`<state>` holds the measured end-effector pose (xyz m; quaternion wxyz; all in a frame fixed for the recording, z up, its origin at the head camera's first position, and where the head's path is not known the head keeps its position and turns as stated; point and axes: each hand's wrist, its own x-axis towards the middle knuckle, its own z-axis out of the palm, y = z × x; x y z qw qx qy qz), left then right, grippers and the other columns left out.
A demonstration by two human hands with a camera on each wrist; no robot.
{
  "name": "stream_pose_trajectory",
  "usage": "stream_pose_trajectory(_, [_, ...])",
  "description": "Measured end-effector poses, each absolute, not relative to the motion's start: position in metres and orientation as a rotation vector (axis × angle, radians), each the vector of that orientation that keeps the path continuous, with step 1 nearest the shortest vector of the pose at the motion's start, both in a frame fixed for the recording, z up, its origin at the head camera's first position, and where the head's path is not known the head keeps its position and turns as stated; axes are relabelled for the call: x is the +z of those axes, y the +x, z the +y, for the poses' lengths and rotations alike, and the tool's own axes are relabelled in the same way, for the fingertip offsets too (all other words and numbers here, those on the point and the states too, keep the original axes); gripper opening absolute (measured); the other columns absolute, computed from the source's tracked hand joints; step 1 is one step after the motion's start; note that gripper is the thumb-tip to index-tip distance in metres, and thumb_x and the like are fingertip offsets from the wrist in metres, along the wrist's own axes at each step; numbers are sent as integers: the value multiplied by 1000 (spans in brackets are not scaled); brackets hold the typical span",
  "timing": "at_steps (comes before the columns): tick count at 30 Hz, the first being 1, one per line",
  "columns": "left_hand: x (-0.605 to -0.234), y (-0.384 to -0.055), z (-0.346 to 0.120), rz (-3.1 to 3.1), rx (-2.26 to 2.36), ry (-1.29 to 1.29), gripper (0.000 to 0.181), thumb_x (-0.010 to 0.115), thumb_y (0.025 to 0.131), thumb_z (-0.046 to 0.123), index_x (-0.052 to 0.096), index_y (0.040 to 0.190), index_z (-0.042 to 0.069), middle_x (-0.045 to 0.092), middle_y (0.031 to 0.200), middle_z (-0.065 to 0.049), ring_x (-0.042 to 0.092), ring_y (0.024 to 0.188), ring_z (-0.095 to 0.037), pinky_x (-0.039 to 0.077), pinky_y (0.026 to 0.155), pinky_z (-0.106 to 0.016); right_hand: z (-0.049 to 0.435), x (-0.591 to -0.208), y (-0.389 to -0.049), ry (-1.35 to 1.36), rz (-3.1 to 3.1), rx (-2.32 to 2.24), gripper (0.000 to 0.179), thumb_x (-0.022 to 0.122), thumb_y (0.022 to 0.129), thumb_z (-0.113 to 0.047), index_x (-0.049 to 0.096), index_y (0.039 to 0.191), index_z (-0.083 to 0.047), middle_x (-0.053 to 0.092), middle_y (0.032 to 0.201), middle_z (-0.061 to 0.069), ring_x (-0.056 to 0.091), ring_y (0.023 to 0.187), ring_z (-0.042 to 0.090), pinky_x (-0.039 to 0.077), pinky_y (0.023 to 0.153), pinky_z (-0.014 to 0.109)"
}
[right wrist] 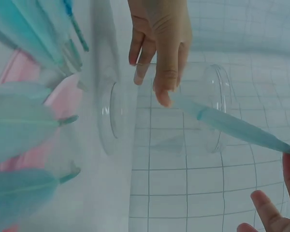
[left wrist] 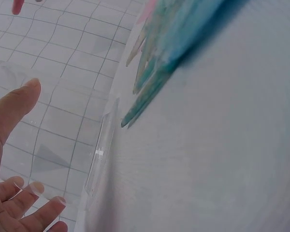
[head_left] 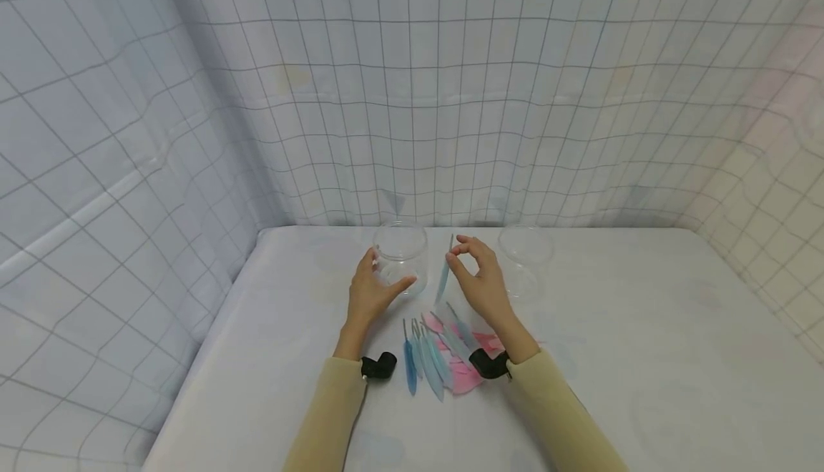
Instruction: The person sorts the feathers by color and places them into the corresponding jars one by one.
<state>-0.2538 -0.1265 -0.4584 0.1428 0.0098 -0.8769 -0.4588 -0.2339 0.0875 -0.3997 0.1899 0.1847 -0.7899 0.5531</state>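
Left hand [head_left: 370,297] curved round clear cylindrical jar [head_left: 403,261], thumb at its 5 o'clock, fingers at 9 in head view. Right hand [head_left: 483,284] pinching slender pale-blue feather-shaped piece [head_left: 442,284] near its thin stem, thumb against index finger; piece tilted, stem up, at jar's 4 o'clock, just beside it. Can't tell if its tip touches the left thumb. Second clear cylindrical jar [head_left: 524,279] at right hand's 2 o'clock. Loose blue feather-shaped pieces [head_left: 431,372] at its 7 o'clock, flat pink pieces [head_left: 466,379] among them, on white-covered table [head_left: 631,336]
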Motion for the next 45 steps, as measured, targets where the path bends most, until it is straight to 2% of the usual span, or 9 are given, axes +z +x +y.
stream_pose_trajectory(4, [-457, -253, -126, -2528, -1346, 29, 105, 81, 68, 52, 29, 147, 4, 38, 144, -16, 45, 123, -34, 38, 97, -51, 77, -385, -239, 477, -2121, 1645, 16, 60, 95, -21, 60, 98, -5, 52, 132, 15, 38, 128, 25, 28, 103, 50])
stream_pose_trajectory(11, [-455, -252, -126, -2540, -1338, 47, 104, 80, 69, 51, 29, 147, 4, 39, 144, -16, 45, 123, -33, 38, 97, -51, 56, -343, -234, 432, -1931, 1794, 16, 56, 96, -8, 57, 100, 7, 47, 133, 23, 37, 128, 31, 26, 104, 50])
stream_pose_trajectory(17, [-456, -252, -127, -2536, -1328, 44, 103, 80, 69, 50, 30, 146, 3, 39, 143, -18, 46, 122, -33, 37, 97, -52, 43, -357, -265, 426, -1879, 1761, 19, 58, 96, -15, 60, 100, 3, 50, 132, 16, 37, 128, 26, 26, 103, 50])
stream_pose_trajectory(22, [-457, -252, -126, -2531, -1327, 43, 102, 80, 69, 50, 31, 145, 4, 40, 142, -17, 47, 122, -34, 38, 97, -52, 37, -370, -274, 401, -1917, 1753, 20, 59, 96, -22, 62, 99, -2, 50, 133, 11, 36, 128, 20, 26, 103, 46])
stream_pose_trajectory(33, [-455, -249, -127, -2518, -1362, 30, 103, 81, 70, 50, 30, 146, 3, 38, 144, -17, 46, 123, -34, 38, 97, -53, 30, -387, -278, 358, -2071, 1699, 20, 62, 94, -24, 65, 98, -4, 53, 132, 9, 37, 128, 22, 24, 105, 49])
stream_pose_trajectory(45, [-457, -253, -127, -2524, -1320, 25, 103, 81, 69, 50, 31, 145, 4, 41, 142, -18, 47, 121, -33, 39, 95, -52, 52, -390, -278, 298, -2268, 1711, 33, 58, 95, -39, 65, 107, -9, 48, 137, 5, 33, 131, 25, 23, 105, 51])
